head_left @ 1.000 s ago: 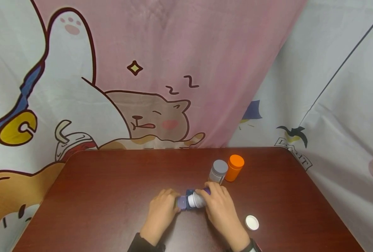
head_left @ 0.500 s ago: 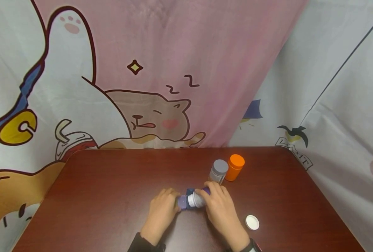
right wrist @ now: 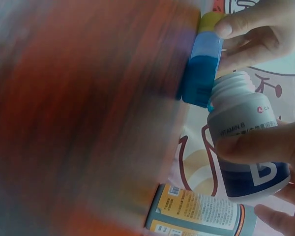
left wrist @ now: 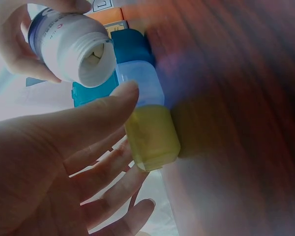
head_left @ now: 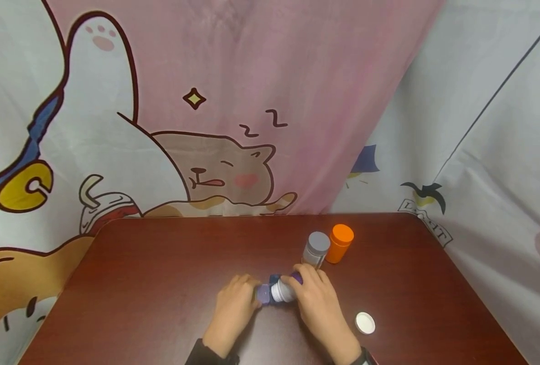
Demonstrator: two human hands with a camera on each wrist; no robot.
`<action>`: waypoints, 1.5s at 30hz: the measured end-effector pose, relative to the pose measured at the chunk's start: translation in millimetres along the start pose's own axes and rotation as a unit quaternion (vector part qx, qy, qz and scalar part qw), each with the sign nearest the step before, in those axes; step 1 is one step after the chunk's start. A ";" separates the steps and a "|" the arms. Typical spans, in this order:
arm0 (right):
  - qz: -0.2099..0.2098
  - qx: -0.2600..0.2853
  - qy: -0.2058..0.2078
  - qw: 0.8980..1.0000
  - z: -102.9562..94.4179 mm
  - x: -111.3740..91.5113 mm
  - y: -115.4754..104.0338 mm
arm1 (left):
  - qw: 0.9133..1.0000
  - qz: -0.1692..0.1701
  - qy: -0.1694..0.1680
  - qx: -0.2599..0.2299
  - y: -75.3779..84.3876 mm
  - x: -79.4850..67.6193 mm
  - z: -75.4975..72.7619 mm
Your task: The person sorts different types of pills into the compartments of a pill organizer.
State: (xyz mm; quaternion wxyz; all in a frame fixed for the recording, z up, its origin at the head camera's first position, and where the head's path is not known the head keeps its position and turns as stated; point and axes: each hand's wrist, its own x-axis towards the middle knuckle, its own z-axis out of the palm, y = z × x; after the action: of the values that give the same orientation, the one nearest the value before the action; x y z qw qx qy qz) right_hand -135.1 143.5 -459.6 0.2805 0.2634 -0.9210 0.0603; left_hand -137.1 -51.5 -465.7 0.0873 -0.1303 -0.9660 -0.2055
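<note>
1. The right hand (head_left: 316, 296) grasps a white vitamin B bottle (right wrist: 243, 110) around its body, thumb across the label. The bottle is uncapped, and pale tablets (left wrist: 93, 58) are visible inside its mouth.
2. This bottle is above the near half of the desk (head_left: 169, 263), around the middle between the left and right edges. Its long axis is inclined: the threaded mouth points to the left edge and slightly to the near edge, the dark base the other way.
3. The left hand (head_left: 236, 299) pinches a pill box (left wrist: 152, 137) at its yellow end. Its coloured compartments — yellow, light blue, teal — make a row from left to right. The bottle mouth is just beside them; whether it touches, I cannot tell. The contents of the box are not clear.
4. Toward the far edge, right of the middle, a grey bottle (head_left: 317, 244) and an orange bottle (head_left: 341, 244) stand upright side by side — both lidded, contents hidden.
5. A white cap (head_left: 365, 323) lies flat near the near right corner.
</note>
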 end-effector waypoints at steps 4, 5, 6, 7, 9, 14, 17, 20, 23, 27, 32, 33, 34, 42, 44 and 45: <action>-0.008 -0.007 0.010 1.000 1.3 0.4 -0.4 | 1.000 -0.003 0.000 -0.001 0.2 0.3 -0.3; -0.008 -0.008 0.013 1.000 1.5 0.5 -0.3 | 1.000 -0.003 0.001 -0.001 0.3 0.4 -0.3; -0.008 -0.009 0.014 1.000 1.8 0.6 0.0 | 1.000 -0.003 0.001 -0.001 0.3 0.6 -0.3; -0.008 -0.010 0.016 1.000 1.9 0.7 0.2 | 1.000 -0.002 0.002 -0.001 0.3 0.8 -0.3; -0.007 -0.012 0.014 1.000 1.7 0.8 0.5 | 1.000 0.000 0.003 -0.001 0.4 1.0 -0.3; -0.006 -0.014 0.004 1.000 0.1 1.0 -0.8 | 1.000 0.001 0.006 0.003 0.3 0.6 -0.2; -0.010 -0.007 0.004 1.000 -0.4 1.1 -2.2 | 1.000 0.002 0.008 0.006 0.2 0.3 0.6; -0.015 0.000 0.005 1.000 0.0 1.2 -3.2 | 1.000 0.002 0.008 0.009 0.2 0.2 1.3; -0.019 0.005 0.007 1.000 1.0 1.7 -3.3 | 1.000 0.001 0.008 0.009 0.2 0.5 1.3; -0.014 0.001 0.002 1.000 1.5 1.9 -3.2 | 1.000 -0.001 0.008 0.006 0.7 1.2 1.1; -0.012 -0.004 0.006 1.000 1.1 2.0 -3.5 | 1.000 -0.003 0.010 0.006 1.3 1.5 0.8; -0.011 -0.003 0.010 1.000 1.2 2.3 -3.3 | 1.000 -0.003 0.010 0.006 1.2 1.6 0.8; -0.010 -0.002 0.014 1.000 1.3 2.4 -3.1 | 1.000 -0.003 0.010 0.006 1.1 1.5 0.6; 0.004 -0.001 0.010 1.000 -2.2 1.5 -0.1 | 1.000 -0.003 0.004 0.004 0.8 0.6 0.6; 0.006 -0.002 0.005 1.000 -4.0 1.4 0.9 | 1.000 -0.003 0.003 0.005 1.1 0.7 0.7; 0.007 0.000 0.003 1.000 -4.7 1.4 1.3 | 1.000 -0.002 0.003 0.007 1.1 0.7 0.6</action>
State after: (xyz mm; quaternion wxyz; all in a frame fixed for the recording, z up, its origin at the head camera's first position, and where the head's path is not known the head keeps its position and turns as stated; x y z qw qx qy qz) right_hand -134.5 145.1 -454.8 0.2830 0.2571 -0.9219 0.0626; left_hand -137.5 -50.2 -465.7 0.0909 -0.1272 -0.9673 -0.1997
